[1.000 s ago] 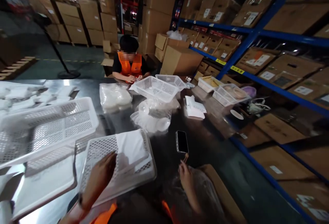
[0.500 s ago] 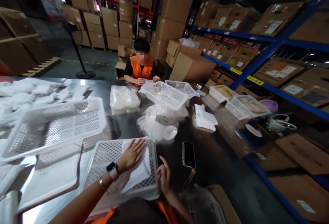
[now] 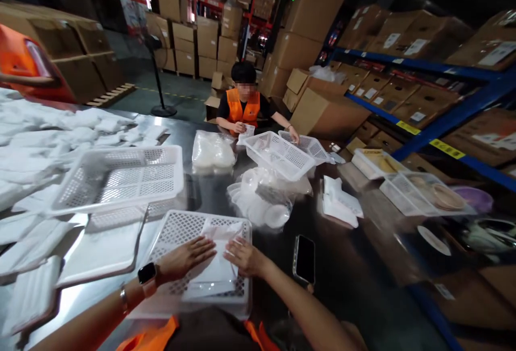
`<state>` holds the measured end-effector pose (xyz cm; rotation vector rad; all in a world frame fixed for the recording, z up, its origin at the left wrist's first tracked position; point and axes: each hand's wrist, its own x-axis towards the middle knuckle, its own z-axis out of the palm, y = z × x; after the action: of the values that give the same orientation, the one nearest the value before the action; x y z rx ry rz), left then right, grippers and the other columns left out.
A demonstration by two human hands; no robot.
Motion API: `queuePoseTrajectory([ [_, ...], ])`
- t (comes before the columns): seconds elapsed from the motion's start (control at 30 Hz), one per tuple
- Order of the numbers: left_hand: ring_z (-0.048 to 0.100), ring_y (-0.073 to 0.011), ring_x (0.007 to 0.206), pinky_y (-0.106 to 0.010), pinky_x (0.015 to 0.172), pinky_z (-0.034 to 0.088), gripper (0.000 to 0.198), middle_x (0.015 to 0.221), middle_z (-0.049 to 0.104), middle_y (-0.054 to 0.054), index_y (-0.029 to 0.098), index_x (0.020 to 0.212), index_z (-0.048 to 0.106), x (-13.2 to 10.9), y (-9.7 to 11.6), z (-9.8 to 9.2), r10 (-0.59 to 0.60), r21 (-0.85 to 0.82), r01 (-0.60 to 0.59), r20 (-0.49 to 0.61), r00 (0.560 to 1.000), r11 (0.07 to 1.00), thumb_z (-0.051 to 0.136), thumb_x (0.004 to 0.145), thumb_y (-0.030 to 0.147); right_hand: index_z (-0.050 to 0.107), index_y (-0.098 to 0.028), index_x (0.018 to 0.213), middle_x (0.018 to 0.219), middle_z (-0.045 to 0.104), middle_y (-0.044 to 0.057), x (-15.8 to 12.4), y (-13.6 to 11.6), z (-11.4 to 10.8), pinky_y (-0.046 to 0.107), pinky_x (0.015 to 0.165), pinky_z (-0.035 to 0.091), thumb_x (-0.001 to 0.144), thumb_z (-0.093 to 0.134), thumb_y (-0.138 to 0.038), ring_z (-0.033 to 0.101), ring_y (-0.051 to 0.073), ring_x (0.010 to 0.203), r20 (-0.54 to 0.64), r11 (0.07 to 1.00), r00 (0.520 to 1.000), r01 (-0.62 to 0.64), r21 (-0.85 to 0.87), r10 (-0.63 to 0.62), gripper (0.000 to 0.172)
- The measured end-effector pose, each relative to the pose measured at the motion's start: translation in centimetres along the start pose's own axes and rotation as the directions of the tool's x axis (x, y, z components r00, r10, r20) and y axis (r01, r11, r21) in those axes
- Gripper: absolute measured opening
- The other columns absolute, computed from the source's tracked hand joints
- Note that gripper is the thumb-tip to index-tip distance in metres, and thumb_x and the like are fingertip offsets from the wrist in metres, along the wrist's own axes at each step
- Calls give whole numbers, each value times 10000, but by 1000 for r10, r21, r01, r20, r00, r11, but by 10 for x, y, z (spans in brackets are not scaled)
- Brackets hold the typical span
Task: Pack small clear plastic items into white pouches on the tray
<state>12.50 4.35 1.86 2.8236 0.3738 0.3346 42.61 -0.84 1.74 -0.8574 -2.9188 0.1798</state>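
A white packet, seemingly of folded sheets in clear plastic [image 3: 215, 281], lies on an upturned white plastic basket [image 3: 173, 227] in front of me. My left hand [image 3: 195, 254] rests flat on the packet's left side, fingers stretched out. On its right side lies my right hand [image 3: 245, 257], also flat with the fingers extended. Neither hand grips anything. A dark-screened phone [image 3: 304, 259] is on the table to the right of the basket. Beyond the basket sits a heap of clear bags with round white pieces [image 3: 260, 200].
An open white basket [image 3: 121, 179] and many white packets [image 3: 36, 157] cover the left of the metal table. Across it, a co-worker in an orange vest [image 3: 244, 105] sits behind more baskets [image 3: 280, 155]. White packets [image 3: 341, 200] lie to the right, near blue shelving [image 3: 423, 147].
My right hand has moved from beside the basket onto the packet. My left hand has slid left and lower on it. The view has turned left, and another orange-clad person appears at far left.
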Motion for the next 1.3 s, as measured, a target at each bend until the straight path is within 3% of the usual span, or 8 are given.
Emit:
queuePoseTrajectory([
  [0.2, 366, -282, 1413, -540, 1151, 319, 706, 1525, 398, -75, 389, 1453, 394, 2, 1, -12, 41, -7, -41, -9, 999, 999, 512, 844, 51, 594, -281, 1270, 1343, 610, 112, -12, -8, 12, 621, 1032, 413, 918, 520, -279, 447, 324, 1356, -339, 984, 930, 98, -148, -144, 360],
  [0.43, 417, -210, 1386, -449, 1164, 339, 523, 1439, 513, -86, 266, 1460, 416, -1, 4, -10, 88, -99, -93, -49, 995, 991, 376, 961, 114, 596, -182, 1258, 1294, 643, 129, -11, -21, 15, 542, 1064, 447, 962, 401, -146, 509, 248, 1314, -341, 985, 938, 8, -173, -67, 356],
  [0.53, 469, -219, 1350, -426, 1143, 382, 470, 1410, 548, -98, 229, 1420, 487, -4, 4, -9, 74, -196, -90, -87, 993, 977, 369, 966, 200, 640, -167, 1197, 1229, 684, 122, -8, -19, 9, 479, 1065, 462, 978, 350, -143, 575, 203, 1245, -320, 998, 945, 56, -25, -61, 365],
  [0.63, 524, -229, 1303, -424, 1134, 394, 479, 1363, 597, -120, 197, 1318, 596, -8, 5, -5, -71, -383, 20, -118, 990, 923, 307, 998, 407, 719, -207, 1031, 1098, 741, 87, -2, -18, 2, 413, 1037, 487, 987, 398, -311, 659, 171, 1108, -337, 918, 920, -57, 393, 202, 340],
  [0.73, 605, -245, 1199, -428, 1060, 469, 610, 1251, 673, -133, 195, 1207, 663, -8, 10, 3, -364, -554, 198, -206, 908, 809, 241, 976, 571, 741, -201, 819, 850, 764, 75, 6, -20, -2, 349, 838, 577, 928, 465, -569, 719, 185, 850, -327, 732, 789, -214, 647, 520, 473],
  [1.03, 587, -181, 594, -297, 588, 496, 517, 642, 635, -27, 219, 688, 567, 31, 44, 12, -841, -730, 434, -382, 383, 529, 349, 919, 628, 521, -197, 529, 464, 500, 22, 37, -39, 3, 262, 455, 381, 904, 257, -741, 458, 134, 458, -313, 380, 215, -553, 742, 925, 712],
  [1.17, 566, -184, 562, -297, 551, 446, 409, 645, 622, -19, 230, 769, 531, 39, 42, 18, -863, -680, 532, -413, 289, 504, 337, 928, 553, 478, -228, 523, 449, 446, 11, 46, -41, 8, 267, 445, 350, 888, 241, -764, 390, 131, 440, -298, 284, 81, -604, 744, 951, 691],
  [1.3, 533, -175, 507, -284, 519, 392, 373, 574, 574, 1, 243, 716, 475, 40, 38, 18, -851, -621, 584, -417, 319, 523, 323, 944, 496, 503, -241, 542, 505, 540, 53, 48, -37, 17, 293, 489, 400, 926, 258, -688, 467, 161, 467, -309, 258, 50, -684, 683, 950, 639],
])
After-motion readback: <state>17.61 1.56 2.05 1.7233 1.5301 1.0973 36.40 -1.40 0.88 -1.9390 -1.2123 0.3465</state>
